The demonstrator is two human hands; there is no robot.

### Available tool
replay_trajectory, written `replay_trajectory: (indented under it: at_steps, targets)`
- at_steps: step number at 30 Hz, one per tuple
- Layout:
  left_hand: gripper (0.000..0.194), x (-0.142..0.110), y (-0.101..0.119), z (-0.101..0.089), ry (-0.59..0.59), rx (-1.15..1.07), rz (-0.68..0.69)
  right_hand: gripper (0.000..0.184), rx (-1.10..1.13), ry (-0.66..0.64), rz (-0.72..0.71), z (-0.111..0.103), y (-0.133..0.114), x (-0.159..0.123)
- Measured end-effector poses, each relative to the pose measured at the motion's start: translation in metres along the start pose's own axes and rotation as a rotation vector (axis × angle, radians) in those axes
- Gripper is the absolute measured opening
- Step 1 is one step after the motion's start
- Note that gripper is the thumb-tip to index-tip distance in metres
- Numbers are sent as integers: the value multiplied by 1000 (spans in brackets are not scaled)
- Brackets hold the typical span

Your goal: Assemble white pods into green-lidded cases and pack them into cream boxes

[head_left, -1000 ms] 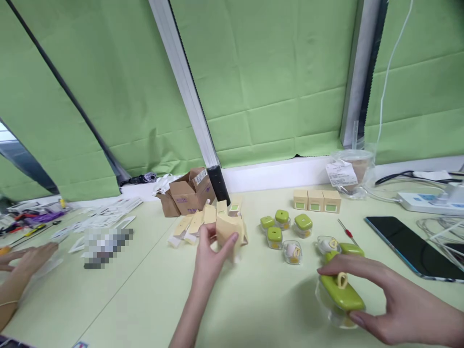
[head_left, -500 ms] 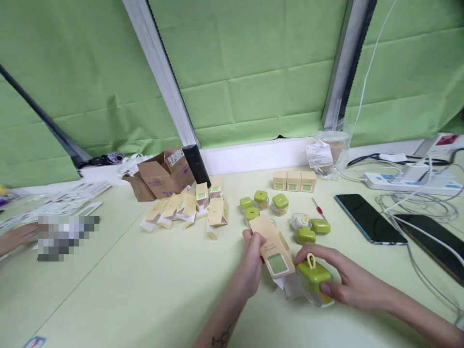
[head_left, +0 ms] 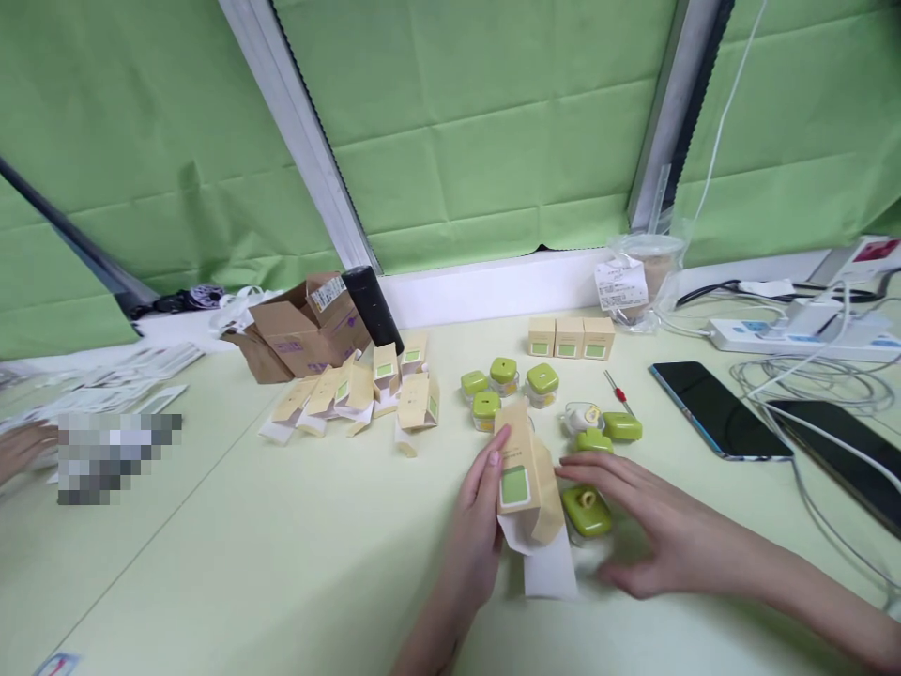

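Observation:
My left hand (head_left: 479, 526) is closed around a small tan cardboard box (head_left: 519, 451) with a green square on its front; the box's white-lined flaps hang open at the lower end. Just right of the box, a clear container with a green lid (head_left: 587, 510) and a yellow loop on top stands on the table. My right hand (head_left: 654, 526) is spread beside that container, fingers apart and holding nothing. Behind the box sit several similar green-lidded containers (head_left: 542, 379). Green lids (head_left: 622, 426) and a white piece with a yellow ring (head_left: 583, 419) lie nearby.
Opened tan boxes (head_left: 352, 390) lie at left by a brown carton (head_left: 302, 338) and black cylinder (head_left: 372, 308). Three closed boxes (head_left: 570, 338) stand behind. Right are a screwdriver (head_left: 618, 391), phones (head_left: 718, 410), cables and a power strip (head_left: 802, 336). Another person's hand (head_left: 28, 449) is far left.
My right hand has let go of the green-lidded container, now standing on the table, and opened. My left hand has turned the cardboard box more upright.

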State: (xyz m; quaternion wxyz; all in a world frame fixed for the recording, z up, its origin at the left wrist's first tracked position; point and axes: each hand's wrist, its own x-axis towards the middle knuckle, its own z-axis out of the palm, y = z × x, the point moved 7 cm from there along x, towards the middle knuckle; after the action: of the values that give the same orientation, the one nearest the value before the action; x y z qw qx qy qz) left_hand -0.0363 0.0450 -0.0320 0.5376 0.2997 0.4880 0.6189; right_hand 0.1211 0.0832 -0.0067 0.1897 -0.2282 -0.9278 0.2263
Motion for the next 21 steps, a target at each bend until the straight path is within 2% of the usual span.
replay_trajectory:
  at_steps: [2, 3, 6, 8, 9, 10, 12, 15, 18, 21]
  targets:
    - [45, 0, -4, 1, -43, -43, 3, 86, -38, 115, -78, -2, -10, -3]
    - [49, -1, -6, 2, -80, -71, 4, 83, -67, 168, -129, -3, -16, -5]
    - [86, -8, -6, 12, -264, -125, -7, 61, -126, 238, -270, -3, -34, -7]
    - [109, -14, -6, 19, -365, -120, -34, 58, -94, 260, -288, -5, -37, -6]
    - [111, -16, -7, 20, -380, -106, -51, 58, -62, 283, -285, -6, -36, -6]
    - [108, -15, -7, 20, -363, -75, -53, 57, -32, 305, -283, -7, -35, -7]
    - [89, -12, -7, 14, -254, 28, -22, 53, -10, 314, -269, -3, -32, -8]
    - [68, -8, -6, 5, -100, 209, 48, 47, -66, 269, -228, 9, -28, -11]
    - [68, -9, -4, 3, -112, 332, 122, 37, -85, 304, -240, 11, -32, -14]
    - [52, -14, 0, 4, -140, 442, 217, 30, -37, 362, -246, 3, -36, -13]
